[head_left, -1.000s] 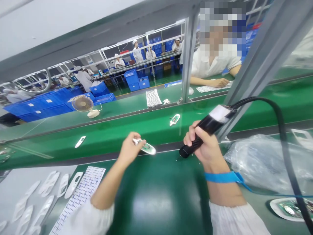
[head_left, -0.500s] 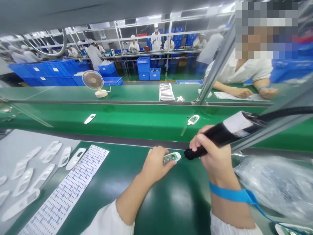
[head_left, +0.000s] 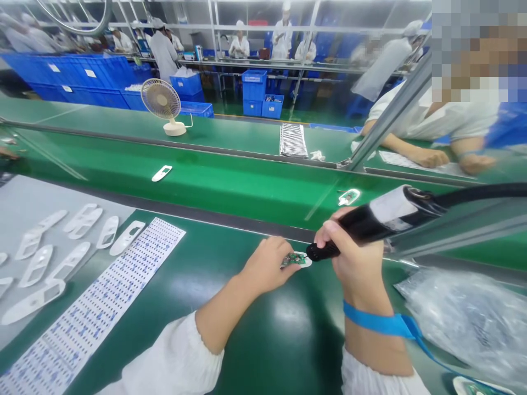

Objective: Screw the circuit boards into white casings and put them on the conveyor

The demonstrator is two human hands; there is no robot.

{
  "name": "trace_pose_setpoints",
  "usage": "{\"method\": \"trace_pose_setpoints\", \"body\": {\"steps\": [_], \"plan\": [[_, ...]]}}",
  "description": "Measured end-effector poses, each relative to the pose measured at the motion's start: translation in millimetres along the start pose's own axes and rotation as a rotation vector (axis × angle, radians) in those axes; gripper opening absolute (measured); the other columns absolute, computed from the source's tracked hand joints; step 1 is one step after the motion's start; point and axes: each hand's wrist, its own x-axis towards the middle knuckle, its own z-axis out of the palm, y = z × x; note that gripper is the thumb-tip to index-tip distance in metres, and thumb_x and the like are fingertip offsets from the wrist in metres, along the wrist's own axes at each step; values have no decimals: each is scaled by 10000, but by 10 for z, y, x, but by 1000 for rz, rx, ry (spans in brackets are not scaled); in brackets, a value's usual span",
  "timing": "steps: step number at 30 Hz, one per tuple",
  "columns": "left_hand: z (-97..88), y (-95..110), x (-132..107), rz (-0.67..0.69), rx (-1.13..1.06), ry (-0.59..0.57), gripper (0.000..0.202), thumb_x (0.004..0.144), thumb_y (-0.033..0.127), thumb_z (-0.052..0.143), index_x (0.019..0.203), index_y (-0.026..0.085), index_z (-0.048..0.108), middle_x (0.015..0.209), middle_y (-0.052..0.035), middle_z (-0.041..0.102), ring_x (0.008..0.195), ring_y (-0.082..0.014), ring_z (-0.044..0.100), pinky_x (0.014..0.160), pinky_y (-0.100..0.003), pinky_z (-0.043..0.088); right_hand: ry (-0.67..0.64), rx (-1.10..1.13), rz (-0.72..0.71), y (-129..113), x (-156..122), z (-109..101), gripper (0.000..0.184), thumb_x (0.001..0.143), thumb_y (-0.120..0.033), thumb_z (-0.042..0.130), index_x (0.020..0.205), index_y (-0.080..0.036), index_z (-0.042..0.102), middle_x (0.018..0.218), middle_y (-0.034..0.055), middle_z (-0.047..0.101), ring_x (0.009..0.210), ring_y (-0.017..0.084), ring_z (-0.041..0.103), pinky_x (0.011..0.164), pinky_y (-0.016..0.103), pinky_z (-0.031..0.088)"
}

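Observation:
My left hand (head_left: 269,263) is closed on a small white casing with a green circuit board (head_left: 297,259) in it, low over the green worktop. My right hand (head_left: 356,258) grips a black electric screwdriver (head_left: 370,219) with a pale label and a thick cable. Its nose points left and meets the right end of the casing; whether the tip touches a screw is too small to tell. A blue wrist strap (head_left: 379,321) circles my right wrist.
White casing shells (head_left: 37,266) lie at left beside a printed label sheet (head_left: 99,302). A clear plastic bag (head_left: 465,312) rests at right. Beyond, the green belt (head_left: 230,189) carries a shell (head_left: 162,173) and a board-filled casing (head_left: 349,197). A fan (head_left: 162,101) and a co-worker's hand (head_left: 430,157) are farther off.
The screwdriver's nose has come onto the casing's right end, closing the small gap. The casing on the belt at right sits farther right in view. The whole view has shifted and tilted.

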Motion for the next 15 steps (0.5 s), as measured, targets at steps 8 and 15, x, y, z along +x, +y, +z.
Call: {"method": "trace_pose_setpoints", "body": {"steps": [8, 15], "plan": [[-3, 25, 8, -9, -11, -4, 182, 904, 311, 675, 862, 208, 531, 933, -36, 590, 891, -229, 542, 797, -361, 431, -50, -59, 43, 39, 16, -8, 200, 804, -239, 774, 829, -226, 576, 573, -64, 557, 492, 150, 553, 562, 329, 484], [19, 23, 11, -30, -31, -3, 161, 902, 291, 661, 856, 212, 528, 917, -36, 578, 880, -232, 539, 790, -362, 430, -83, -123, 83, 24, 19, -6, 212, 791, -251, 782, 812, -228, 572, 583, -56, 578, 522, 155, 565, 563, 316, 489]]}}
